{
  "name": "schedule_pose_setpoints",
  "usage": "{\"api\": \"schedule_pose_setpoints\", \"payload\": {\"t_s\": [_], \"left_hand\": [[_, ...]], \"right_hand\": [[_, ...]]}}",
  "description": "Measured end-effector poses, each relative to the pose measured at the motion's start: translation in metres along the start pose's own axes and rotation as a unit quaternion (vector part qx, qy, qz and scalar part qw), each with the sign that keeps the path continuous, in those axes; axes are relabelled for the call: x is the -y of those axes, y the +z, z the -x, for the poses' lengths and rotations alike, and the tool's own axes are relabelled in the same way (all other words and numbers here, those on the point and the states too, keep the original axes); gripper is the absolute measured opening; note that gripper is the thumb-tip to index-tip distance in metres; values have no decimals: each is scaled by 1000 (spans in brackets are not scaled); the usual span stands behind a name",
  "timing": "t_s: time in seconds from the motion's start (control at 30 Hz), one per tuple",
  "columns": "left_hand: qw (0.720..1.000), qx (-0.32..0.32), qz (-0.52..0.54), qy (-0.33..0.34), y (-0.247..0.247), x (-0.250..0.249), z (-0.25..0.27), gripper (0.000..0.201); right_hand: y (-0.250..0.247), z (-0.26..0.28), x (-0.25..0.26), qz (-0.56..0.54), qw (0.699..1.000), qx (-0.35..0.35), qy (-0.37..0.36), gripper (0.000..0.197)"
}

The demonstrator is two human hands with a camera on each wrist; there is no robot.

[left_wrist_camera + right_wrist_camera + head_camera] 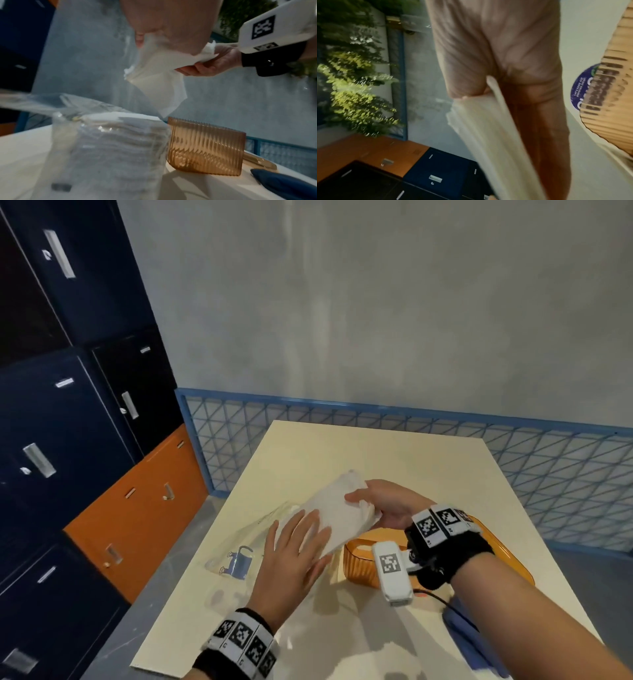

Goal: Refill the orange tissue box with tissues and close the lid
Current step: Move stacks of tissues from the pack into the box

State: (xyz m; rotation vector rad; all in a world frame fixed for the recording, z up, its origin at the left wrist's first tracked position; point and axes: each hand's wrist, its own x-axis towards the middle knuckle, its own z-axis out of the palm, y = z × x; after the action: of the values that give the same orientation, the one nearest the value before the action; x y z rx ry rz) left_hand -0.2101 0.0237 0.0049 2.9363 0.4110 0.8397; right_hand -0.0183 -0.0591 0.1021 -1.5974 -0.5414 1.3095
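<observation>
A white tissue stack (337,510) is held tilted in the air above the table, just left of the orange ribbed tissue box (359,563). My right hand (363,498) grips the stack's right end, thumb on top. My left hand (301,529) lies flat on the stack's near end with straight fingers. The left wrist view shows the tissue stack (154,75) drooping over the open box (205,148), pinched by the right hand (205,65). In the right wrist view the tissues (488,135) run along my right hand (505,60), the box (607,94) beside it.
A clear plastic tissue pack (236,556), still holding tissues (111,148), lies left of the box. The box's orange lid (507,546) rests behind my right wrist. A blue object (469,642) sits at the table's near right. Lockers (68,405) stand to the left, a mesh fence (411,433) behind.
</observation>
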Motion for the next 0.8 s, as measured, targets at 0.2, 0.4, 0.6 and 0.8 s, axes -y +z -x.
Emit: {"api": "schedule_pose_setpoints", "payload": {"t_s": [0.2, 0.4, 0.6, 0.8], "left_hand": [[858, -121, 383, -321, -17, -2, 1, 68], [602, -75, 666, -434, -24, 24, -27, 59], [670, -55, 582, -457, -16, 35, -32, 28], [734, -57, 516, -439, -10, 36, -24, 24]], "right_hand": [[-1, 9, -2, 26, 993, 13, -115, 26], [7, 1, -22, -34, 990, 11, -139, 32], [16, -11, -39, 0, 989, -52, -142, 27], [12, -23, -49, 96, 975, -124, -158, 82]]}}
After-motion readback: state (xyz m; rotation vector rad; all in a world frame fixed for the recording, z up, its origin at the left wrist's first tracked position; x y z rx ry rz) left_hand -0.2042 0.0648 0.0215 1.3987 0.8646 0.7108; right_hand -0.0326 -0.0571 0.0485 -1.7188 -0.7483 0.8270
